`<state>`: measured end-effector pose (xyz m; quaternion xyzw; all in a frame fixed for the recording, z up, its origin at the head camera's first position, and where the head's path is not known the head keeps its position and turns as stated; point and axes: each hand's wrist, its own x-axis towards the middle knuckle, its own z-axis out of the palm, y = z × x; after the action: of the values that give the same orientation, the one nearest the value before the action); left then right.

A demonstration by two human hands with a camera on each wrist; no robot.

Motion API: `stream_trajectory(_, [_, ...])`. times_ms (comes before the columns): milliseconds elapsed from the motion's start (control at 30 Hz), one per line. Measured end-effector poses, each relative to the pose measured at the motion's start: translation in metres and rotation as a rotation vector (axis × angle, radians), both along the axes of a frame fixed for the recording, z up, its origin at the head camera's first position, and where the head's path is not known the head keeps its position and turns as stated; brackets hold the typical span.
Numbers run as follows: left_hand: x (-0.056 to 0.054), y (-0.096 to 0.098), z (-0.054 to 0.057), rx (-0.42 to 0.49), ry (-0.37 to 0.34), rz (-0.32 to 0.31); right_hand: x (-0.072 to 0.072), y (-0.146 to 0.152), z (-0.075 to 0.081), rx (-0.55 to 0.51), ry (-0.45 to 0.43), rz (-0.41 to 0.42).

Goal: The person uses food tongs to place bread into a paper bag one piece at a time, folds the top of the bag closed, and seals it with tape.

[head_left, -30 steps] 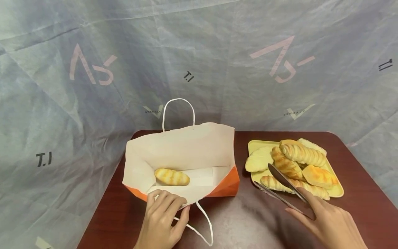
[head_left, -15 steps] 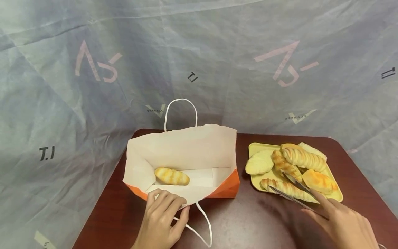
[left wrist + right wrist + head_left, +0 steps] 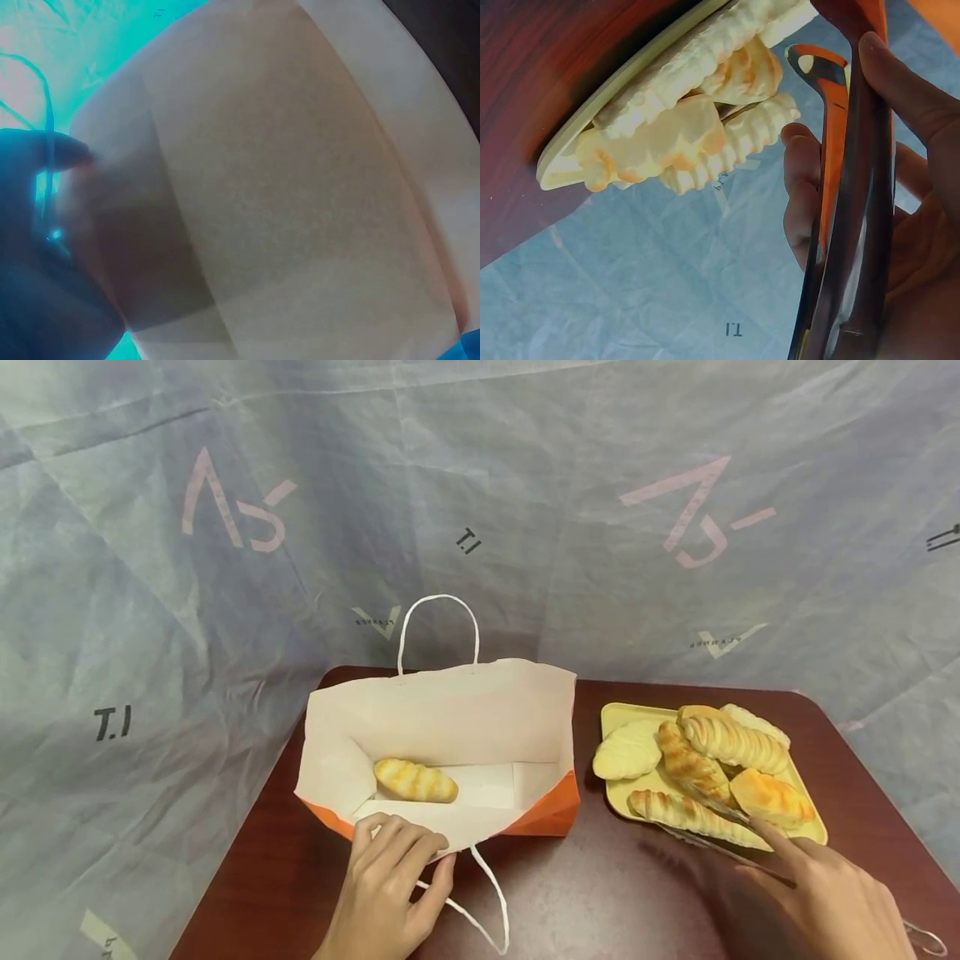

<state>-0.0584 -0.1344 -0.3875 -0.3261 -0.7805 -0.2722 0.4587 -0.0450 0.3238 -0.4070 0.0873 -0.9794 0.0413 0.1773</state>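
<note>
The tongs (image 3: 859, 217) straddle a long ridged loaf (image 3: 693, 818) at the front edge of the yellow tray (image 3: 619, 802), by the tabletop's (image 3: 600, 902) right edge — whether they touch it, I cannot tell. The right hand's (image 3: 843, 893) fingers pinch the tongs. Nearer the tabletop's left edge, the left hand's (image 3: 393, 885) fingers pinch the front rim of a paper bag (image 3: 465, 714) — one striped roll (image 3: 415, 780) lies inside.

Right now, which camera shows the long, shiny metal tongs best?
The right wrist view: the long, shiny metal tongs look big and close in the right hand. The head view shows them thinner, partly hidden by that hand. The left wrist view doesn't show them.
</note>
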Motion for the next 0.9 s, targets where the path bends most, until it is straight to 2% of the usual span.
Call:
stream_trajectory(367, [0.0,0.001,0.001,0.003,-0.003,0.005,-0.009,0.011,-0.005,0.025,-0.008,0.009])
stream_trajectory(767, [0.001,0.001,0.0,0.001,-0.004,0.006,-0.014,0.017,-0.009,-0.005,-0.051,0.006])
stream_trajectory(900, [0.001,0.0,0.0,-0.001,-0.005,0.006,-0.016,0.018,-0.008,-0.005,-0.094,-0.009])
